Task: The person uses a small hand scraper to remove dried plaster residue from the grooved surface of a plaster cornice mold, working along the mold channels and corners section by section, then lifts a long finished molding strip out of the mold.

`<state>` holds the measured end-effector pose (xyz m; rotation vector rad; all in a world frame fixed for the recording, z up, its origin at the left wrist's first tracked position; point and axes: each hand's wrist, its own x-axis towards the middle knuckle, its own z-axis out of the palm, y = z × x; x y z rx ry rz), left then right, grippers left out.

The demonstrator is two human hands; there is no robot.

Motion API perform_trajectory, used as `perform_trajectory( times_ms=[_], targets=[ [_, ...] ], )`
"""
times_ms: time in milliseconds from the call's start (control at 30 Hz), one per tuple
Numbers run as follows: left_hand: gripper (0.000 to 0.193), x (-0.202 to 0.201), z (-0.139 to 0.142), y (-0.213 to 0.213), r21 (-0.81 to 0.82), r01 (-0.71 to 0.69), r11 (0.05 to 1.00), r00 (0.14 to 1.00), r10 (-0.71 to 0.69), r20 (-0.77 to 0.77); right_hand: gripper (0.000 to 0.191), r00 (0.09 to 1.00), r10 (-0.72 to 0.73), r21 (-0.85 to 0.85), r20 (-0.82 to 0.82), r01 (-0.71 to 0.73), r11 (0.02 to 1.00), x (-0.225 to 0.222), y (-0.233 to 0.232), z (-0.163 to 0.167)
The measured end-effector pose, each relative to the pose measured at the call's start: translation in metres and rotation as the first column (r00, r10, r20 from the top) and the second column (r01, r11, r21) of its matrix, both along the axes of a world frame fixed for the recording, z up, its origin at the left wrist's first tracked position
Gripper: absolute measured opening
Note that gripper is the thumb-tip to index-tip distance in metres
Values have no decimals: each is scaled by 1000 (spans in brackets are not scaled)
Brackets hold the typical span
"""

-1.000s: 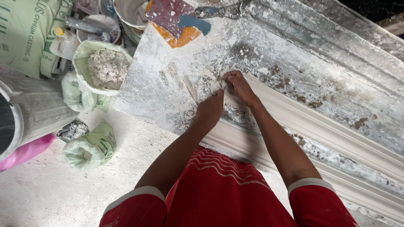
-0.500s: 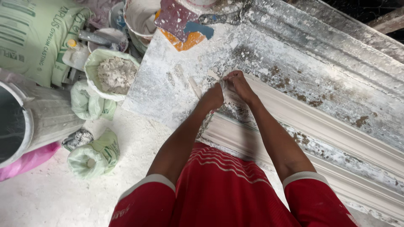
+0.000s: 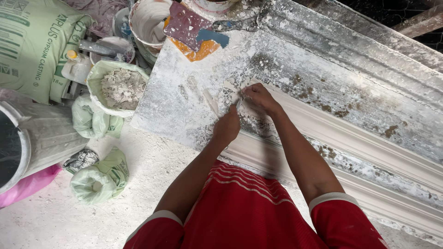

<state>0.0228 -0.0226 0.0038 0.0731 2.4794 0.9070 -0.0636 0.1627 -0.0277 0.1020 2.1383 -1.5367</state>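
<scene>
While both hands (image 3: 244, 113) pinch plaster scrap (image 3: 238, 102), grip closed, green sack (image 3: 34, 44) upper-left.

Both hands meet at the near end of a long white plaster moulding (image 3: 350, 138) that runs across a plaster-caked bench (image 3: 175, 101). The left hand (image 3: 227, 127) is closed in a fist-like grip, and the right hand (image 3: 258, 97) pinches at a small pale scrap (image 3: 238, 102) between them; what the scrap is cannot be told from here. Just left of the hands lies a thin pale sliver (image 3: 211, 102). On the floor to the left stand an open green bag of plaster lumps (image 3: 121, 87), a grey bucket (image 3: 37, 138) and a large green sack (image 3: 34, 41).
</scene>
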Motion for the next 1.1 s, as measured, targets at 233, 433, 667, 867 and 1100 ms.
perform_trajectory(
  times_ms=[233,433,667,867,1100],
  targets=[
    [31,-13,-4,-13,-95,120,988,984,-131,-124,38,972,-228,209,61,211,955,-3,-7,-10],
    [20,-30,-28,-13,-240,219,946,922,-280,-266,42,973,-228,-1,23,228,974,-1,-1,-23],
    [15,-56,-32,-22,-277,321,906,862,-400,-311,41,994,78,381,-79,-43,924,-15,12,9],
    [15,-75,-23,-30,-305,421,855,832,-497,-245,20,818,185,467,-544,112,877,-7,5,4],
    [28,-105,1,-13,-309,466,829,837,-526,-149,17,803,212,544,-557,160,824,-21,10,-18]
  ],
)
